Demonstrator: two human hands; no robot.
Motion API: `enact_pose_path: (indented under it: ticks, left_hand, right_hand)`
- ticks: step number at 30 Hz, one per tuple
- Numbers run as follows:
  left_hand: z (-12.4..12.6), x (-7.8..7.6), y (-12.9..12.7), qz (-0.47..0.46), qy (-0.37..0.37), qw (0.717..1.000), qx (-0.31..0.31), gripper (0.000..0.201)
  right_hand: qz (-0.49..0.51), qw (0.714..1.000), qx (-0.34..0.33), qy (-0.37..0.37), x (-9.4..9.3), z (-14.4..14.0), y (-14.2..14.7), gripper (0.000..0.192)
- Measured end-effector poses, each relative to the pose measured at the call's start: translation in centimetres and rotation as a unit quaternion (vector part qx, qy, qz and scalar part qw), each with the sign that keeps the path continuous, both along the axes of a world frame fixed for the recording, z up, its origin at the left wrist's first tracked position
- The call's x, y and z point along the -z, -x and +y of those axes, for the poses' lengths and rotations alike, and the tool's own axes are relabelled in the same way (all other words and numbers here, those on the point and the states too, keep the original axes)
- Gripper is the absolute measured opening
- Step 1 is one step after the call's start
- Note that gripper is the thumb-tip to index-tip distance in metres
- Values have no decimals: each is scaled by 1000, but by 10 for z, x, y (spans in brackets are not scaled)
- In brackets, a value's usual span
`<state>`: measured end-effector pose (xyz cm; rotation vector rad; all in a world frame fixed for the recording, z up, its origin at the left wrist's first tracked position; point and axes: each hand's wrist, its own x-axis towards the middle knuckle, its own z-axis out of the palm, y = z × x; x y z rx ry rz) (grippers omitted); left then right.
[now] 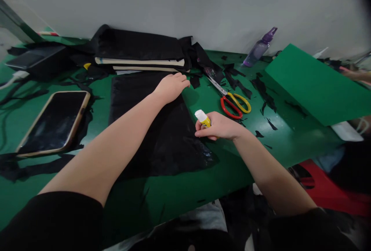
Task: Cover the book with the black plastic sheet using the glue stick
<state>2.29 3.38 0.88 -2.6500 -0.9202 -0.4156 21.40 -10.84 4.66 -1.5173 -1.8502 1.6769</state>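
Observation:
A piece of black cloth (162,142) lies spread on the green table in front of me; a whitish smear marks its lower right corner. My left hand (171,87) rests on the cloth's far right part, palm down, fingers stretched towards its edge. Wrapped in the fingers of my right hand (222,125) is a yellow glue stick (205,120), its white end pointing up and left. This hand is at the cloth's right edge. Scissors (227,95) with one red and one yellow handle lie just beyond it.
A stack of black-covered pieces (139,46) stands against the grey wall. To the left are a phone (55,121) and a black box (37,59). At right are a purple bottle (259,48), black scraps (263,92) and a tilted green board (319,84).

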Motion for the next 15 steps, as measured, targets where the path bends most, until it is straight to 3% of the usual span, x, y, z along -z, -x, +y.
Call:
enact_pose_path:
  ticks: [4, 7, 10, 12, 15]
  left_hand:
    - [-20, -12, -11, 24, -22, 999, -40, 21]
    - [-41, -20, -21, -4, 2, 1000, -15, 22]
    - [-62, -21, -27, -72, 118, 990, 32, 21]
    - [-74, -18, -27, -113, 212, 969, 61, 22]
    - [-87, -11, -23, -157, 296, 939, 77, 23]
  right_hand:
    - [-15, 1000, 1, -1, 0, 0, 1, 16]
    - [-16, 1000, -1, -4, -1, -1, 2, 16]
    - [-7, 1000, 2, -5, 0, 0, 2, 19]
    - [-6, 1000, 5, -4, 3, 0, 1, 20]
    - [-4, 1000, 7, -5, 7, 0, -1, 22]
